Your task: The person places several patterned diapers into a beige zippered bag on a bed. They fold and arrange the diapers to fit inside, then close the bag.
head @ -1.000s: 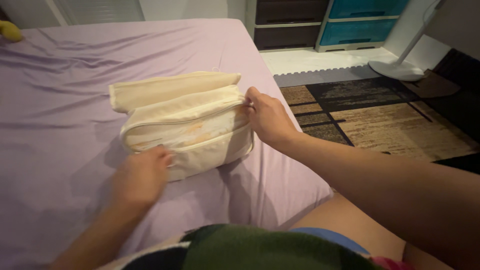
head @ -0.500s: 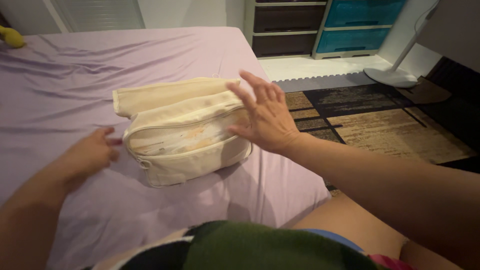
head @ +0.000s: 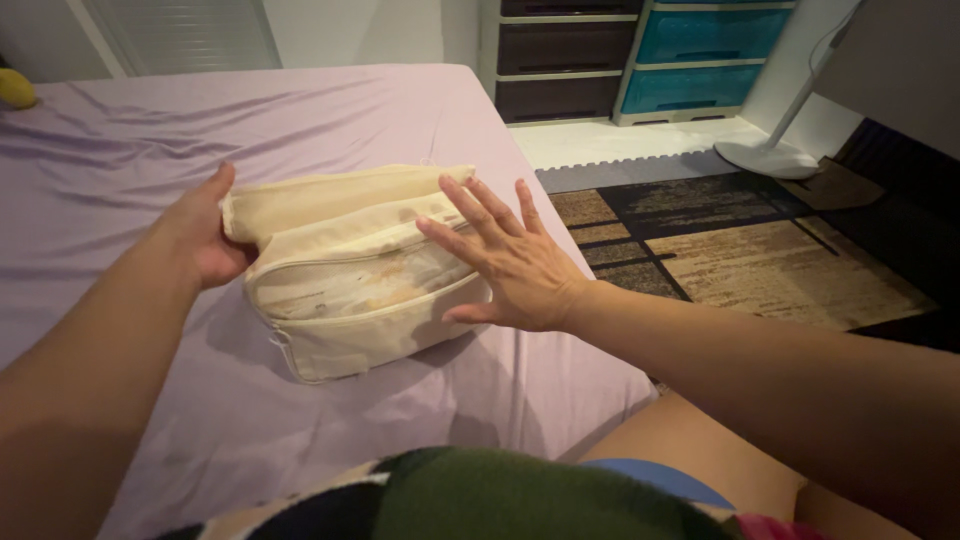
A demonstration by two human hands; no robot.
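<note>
- Bedsheet [head: 120,150], lilac and creased, fills the left and middle of the frame; a small yellow thing [head: 15,88] sits at the far upper left edge, too cut off to tell what it is.
- Left forearm comes in from the lower left corner and runs up toward the middle of the frame.
- Left hand [head: 200,232] sits left of centre at the left end of the bag, thumb raised beside the flap's corner, palm against the bag's side. The fingers are hidden behind the fabric, so I cannot tell how firmly it grips.
- Cream fabric bag [head: 360,290] lies on the sheet in the middle of the frame, between the two hands. It is boxy, with a zip line running around its top panel, which shows faint orange stains. A loose flap [head: 330,195] of the same cloth stands up along its back edge.
- Right hand [head: 505,262] is just right of centre, held flat and wide open, fingers spread over the bag's right end. The palm touches or nearly touches the fabric; it holds nothing.
- Right forearm stretches from that hand to the lower right corner.
- Patterned brown and black rug [head: 760,255] covers the floor on the right.
- Dark and teal drawer units [head: 640,50] stand at the upper middle and right, with a white fan base [head: 765,158] beside them.
</note>
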